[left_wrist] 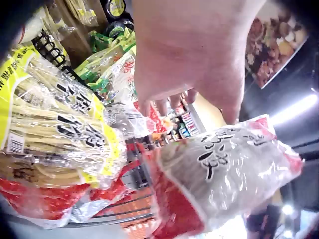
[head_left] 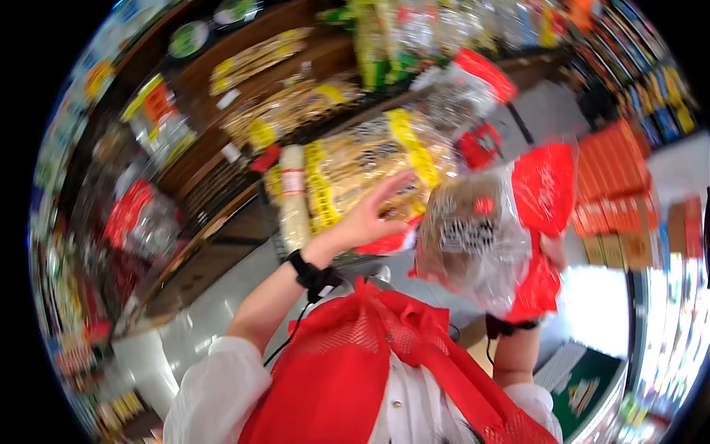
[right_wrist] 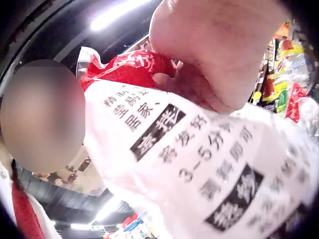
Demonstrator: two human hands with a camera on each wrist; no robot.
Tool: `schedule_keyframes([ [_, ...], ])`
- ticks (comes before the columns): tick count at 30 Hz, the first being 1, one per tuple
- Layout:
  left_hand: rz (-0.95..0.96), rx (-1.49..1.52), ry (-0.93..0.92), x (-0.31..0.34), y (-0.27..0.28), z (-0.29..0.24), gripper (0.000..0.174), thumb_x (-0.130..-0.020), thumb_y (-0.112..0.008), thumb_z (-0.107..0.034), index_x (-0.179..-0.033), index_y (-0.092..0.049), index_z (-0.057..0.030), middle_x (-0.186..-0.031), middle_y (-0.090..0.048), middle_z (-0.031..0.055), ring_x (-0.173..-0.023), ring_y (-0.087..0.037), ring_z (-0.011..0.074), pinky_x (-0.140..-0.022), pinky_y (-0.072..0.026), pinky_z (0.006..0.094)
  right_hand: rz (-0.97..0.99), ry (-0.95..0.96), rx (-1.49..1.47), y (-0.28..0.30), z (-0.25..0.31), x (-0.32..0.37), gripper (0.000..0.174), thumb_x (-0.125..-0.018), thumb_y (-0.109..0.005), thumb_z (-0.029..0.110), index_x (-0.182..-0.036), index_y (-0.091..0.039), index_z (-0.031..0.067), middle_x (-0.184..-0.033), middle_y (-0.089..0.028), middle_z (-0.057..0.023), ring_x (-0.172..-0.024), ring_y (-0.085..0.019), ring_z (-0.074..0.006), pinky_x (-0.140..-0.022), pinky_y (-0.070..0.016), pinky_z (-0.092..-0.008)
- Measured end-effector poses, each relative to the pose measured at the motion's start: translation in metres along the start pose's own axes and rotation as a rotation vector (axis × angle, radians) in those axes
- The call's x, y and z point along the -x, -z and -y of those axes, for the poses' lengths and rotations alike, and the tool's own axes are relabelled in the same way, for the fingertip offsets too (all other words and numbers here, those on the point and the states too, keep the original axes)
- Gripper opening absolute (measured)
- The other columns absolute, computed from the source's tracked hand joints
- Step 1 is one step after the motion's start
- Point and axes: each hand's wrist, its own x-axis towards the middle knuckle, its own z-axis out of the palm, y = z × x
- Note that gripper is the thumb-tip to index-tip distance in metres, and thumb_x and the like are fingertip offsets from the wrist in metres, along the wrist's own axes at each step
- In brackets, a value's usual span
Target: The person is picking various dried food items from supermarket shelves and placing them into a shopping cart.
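The right hand (head_left: 553, 251) grips a clear plastic bag with red ends (head_left: 473, 222) at its right side; in the right wrist view the fingers of that hand (right_wrist: 192, 82) curl into the bag's red part (right_wrist: 134, 69), above its printed white face. The left hand (head_left: 370, 218) is held with fingers spread and nothing between them, just left of that bag. In the left wrist view the left hand (left_wrist: 194, 55) hangs above the bag (left_wrist: 224, 169). Yellow-banded packs of noodle-like sticks (head_left: 362, 163) lie beyond the left hand in the head view.
A wire basket rack (left_wrist: 142, 179) holds the yellow-banded packs and red-ended bags. Wooden shelves (head_left: 200, 74) with packaged goods stand at the left and back. Red-orange boxes (head_left: 614, 177) are stacked at the right. A green-topped case (head_left: 592, 385) stands at lower right.
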Motion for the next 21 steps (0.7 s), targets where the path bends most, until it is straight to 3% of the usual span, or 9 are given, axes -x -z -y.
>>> schedule_keyframes([
  [2,-0.064,0.034,-0.046,0.015,0.007,-0.021,0.093,-0.066,-0.073,-0.036,-0.134,-0.019,-0.0026,-0.139,-0.024,0.0113,-0.127,-0.025,0.0214,-0.104,-0.0204,0.0352,0.028,-0.187,0.091,-0.012,-0.005,0.007,0.066,-0.062,-0.055,0.01,-0.123,-0.034,-0.0038,-0.112,-0.051,-0.0197,-0.1,-0.054,-0.0298,-0.088,-0.0436,-0.0405],
  [4,0.159,-0.004,-0.146,0.03,0.014,-0.039,0.088,-0.065,-0.073,-0.015,-0.135,-0.02,-0.0067,-0.135,-0.031,0.0101,-0.125,-0.028,0.0167,-0.103,-0.0228,0.0309,0.097,-0.231,0.082,-0.033,-0.027,0.007,0.067,-0.061,-0.056,0.007,-0.123,-0.036,-0.0037,-0.112,-0.052,-0.0171,-0.099,-0.055,-0.0262,-0.086,-0.0439,-0.0357],
  [5,0.115,-0.024,-0.133,0.044,0.021,-0.035,0.088,-0.065,-0.073,-0.015,-0.135,-0.02,-0.0067,-0.135,-0.031,0.0101,-0.125,-0.028,0.0167,-0.103,-0.0228,0.0309,0.182,-0.312,0.13,-0.03,-0.034,0.002,0.067,-0.06,-0.057,0.006,-0.123,-0.036,-0.0035,-0.111,-0.053,-0.0162,-0.099,-0.055,-0.0245,-0.085,-0.044,-0.0339],
  [7,0.203,0.163,0.089,0.062,0.035,-0.027,0.092,-0.063,-0.075,-0.018,-0.135,-0.019,-0.0045,-0.133,-0.033,0.0087,-0.12,-0.033,0.0146,-0.1,-0.0266,0.03,0.252,-0.442,0.227,-0.039,-0.052,-0.008,0.063,-0.063,-0.058,0.007,-0.121,-0.039,-0.0034,-0.11,-0.054,-0.0139,-0.095,-0.055,-0.0217,-0.082,-0.0429,-0.0323],
  [8,0.237,0.261,0.29,0.077,0.043,-0.024,0.106,-0.053,-0.08,-0.044,-0.132,-0.023,-0.0018,-0.126,-0.041,0.0062,-0.114,-0.039,0.0147,-0.098,-0.029,0.0301,0.255,-0.479,0.186,-0.049,-0.063,-0.009,0.061,-0.064,-0.057,0.007,-0.121,-0.039,-0.0035,-0.109,-0.055,-0.0137,-0.094,-0.056,-0.0217,-0.083,-0.043,-0.0317],
  [12,0.232,0.517,0.434,0.146,0.077,-0.019,0.104,-0.051,-0.083,-0.036,-0.131,-0.026,-0.0014,-0.122,-0.044,0.0064,-0.112,-0.041,0.0142,-0.095,-0.032,0.0292,0.488,-0.64,-0.008,-0.1,-0.11,-0.018,0.054,-0.073,-0.055,0.013,-0.122,-0.039,-0.0034,-0.109,-0.055,-0.0139,-0.099,-0.053,-0.0239,-0.088,-0.0418,-0.0337],
  [15,0.075,0.574,0.38,0.209,0.096,0.017,0.084,-0.058,-0.078,-0.034,-0.124,-0.038,-0.0005,-0.113,-0.051,0.0043,-0.103,-0.046,0.0111,-0.089,-0.0367,0.0267,0.52,-0.589,0.138,-0.123,-0.153,-0.01,0.051,-0.076,-0.054,0.016,-0.121,-0.04,-0.0032,-0.11,-0.055,-0.0137,-0.099,-0.053,-0.0244,-0.088,-0.0421,-0.0343],
  [16,-0.016,0.685,0.3,0.216,0.087,-0.024,0.088,-0.057,-0.079,-0.032,-0.127,-0.034,-0.0017,-0.118,-0.048,0.0047,-0.107,-0.045,0.012,-0.091,-0.0363,0.0279,0.549,-0.536,0.217,-0.128,-0.169,-0.007,0.05,-0.077,-0.053,0.017,-0.121,-0.04,-0.0031,-0.11,-0.055,-0.0136,-0.099,-0.053,-0.0245,-0.088,-0.0422,-0.0345],
  [21,-0.315,0.75,0.348,0.31,0.118,-0.059,0.073,-0.068,-0.073,-0.019,-0.126,-0.034,-0.0022,-0.118,-0.049,0.0051,-0.107,-0.046,0.0127,-0.092,-0.0367,0.0291,0.68,-0.007,0.833,-0.159,-0.268,0.009,0.046,-0.082,-0.051,0.021,-0.12,-0.041,-0.0028,-0.11,-0.054,-0.0133,-0.1,-0.053,-0.0252,-0.087,-0.0427,-0.0356],
])
